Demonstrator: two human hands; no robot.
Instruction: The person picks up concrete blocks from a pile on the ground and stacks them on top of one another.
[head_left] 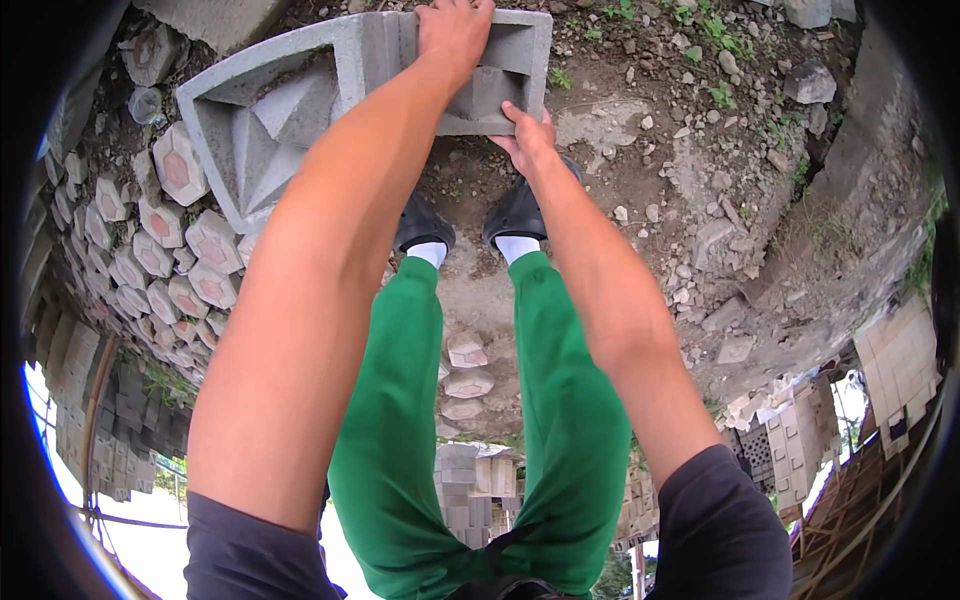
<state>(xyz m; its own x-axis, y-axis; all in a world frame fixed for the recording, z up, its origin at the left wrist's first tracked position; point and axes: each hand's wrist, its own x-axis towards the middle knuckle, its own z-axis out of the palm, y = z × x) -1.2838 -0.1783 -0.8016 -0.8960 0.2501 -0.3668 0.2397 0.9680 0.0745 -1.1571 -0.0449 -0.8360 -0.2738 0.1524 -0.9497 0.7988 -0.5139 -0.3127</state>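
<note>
A grey cast concrete block [540, 50] with recessed, angled hollows lies in front of my feet. My left hand [456, 38] reaches over its far rim, fingers bent around the edge and partly hidden. At the near right corner my right hand [528, 138] grips the rim, thumb on the upper face and fingers beneath. Directly to the left, against the held block, is another hollow-faced concrete piece [215, 150]. My left forearm covers part of it, and I cannot tell whether the two are joined.
Hexagonal paving blocks [165, 222] with reddish centres are piled on the left. Bare soil with rubble and small weeds [725, 95] spreads to the right, beside a long concrete edge [850, 170]. My dark shoes [424, 222] stand close to the block. Stacked blocks [465, 490] stand behind me.
</note>
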